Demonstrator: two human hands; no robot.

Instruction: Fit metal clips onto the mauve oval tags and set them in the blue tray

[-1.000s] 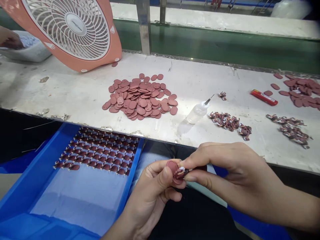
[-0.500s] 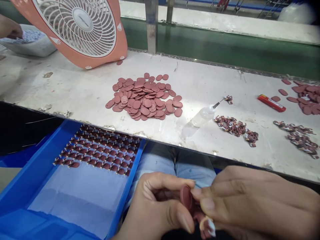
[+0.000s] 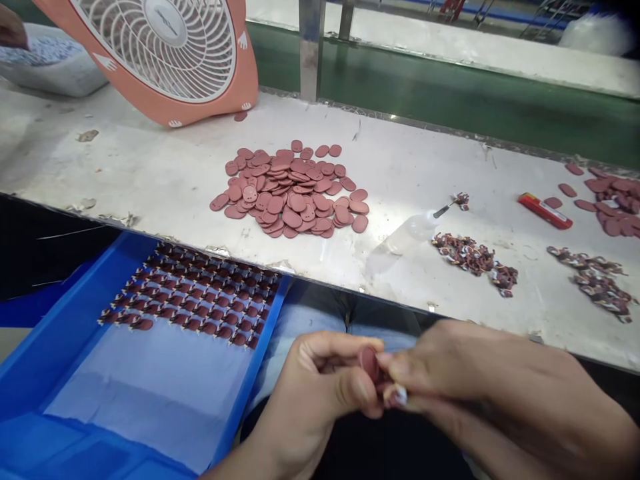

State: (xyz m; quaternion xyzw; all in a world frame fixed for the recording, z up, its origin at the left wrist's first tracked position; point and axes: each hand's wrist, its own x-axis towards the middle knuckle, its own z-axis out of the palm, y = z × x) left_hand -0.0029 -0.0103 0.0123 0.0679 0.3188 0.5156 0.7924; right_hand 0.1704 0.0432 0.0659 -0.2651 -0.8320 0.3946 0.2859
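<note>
Both your hands are bunched together low in the frame over your lap, left hand [image 3: 320, 387] and right hand [image 3: 480, 387] pinching the same little reddish-brown oval piece [image 3: 371, 363] between thumbs and fingertips, so both are closed on it. You can only see a sliver of it, a matte brick-red disc standing on edge, with a small white bit [image 3: 400, 397] poking out just under your right fingers; what that bit is, I can't make out. It looks like the same stuff as the big pile of ovals [image 3: 293, 192] lying loose on the white surface [image 3: 150, 180] above your knees. To your left sits a blue tray [image 3: 60, 347] lined with a pale sheet, and along its far end there are neat rows of dark red finished pieces [image 3: 195, 303], tightly packed; the near half of the sheet is bare. Up on the surface there's also a clear squeeze bottle [image 3: 405, 237] with a needle tip lying on its side, pretty washed out against the white, plus small heaps of dark scraps [image 3: 470, 257] next to it and a red lighter-like thing [image 3: 545, 210] further right. An orange fan [image 3: 170, 53] is cut off by the top edge, another pile of ovals [image 3: 613, 197] runs off the right edge, and someone else's hand [image 3: 11, 30] barely shows over a white tub [image 3: 50, 73] in the top left corner.
</note>
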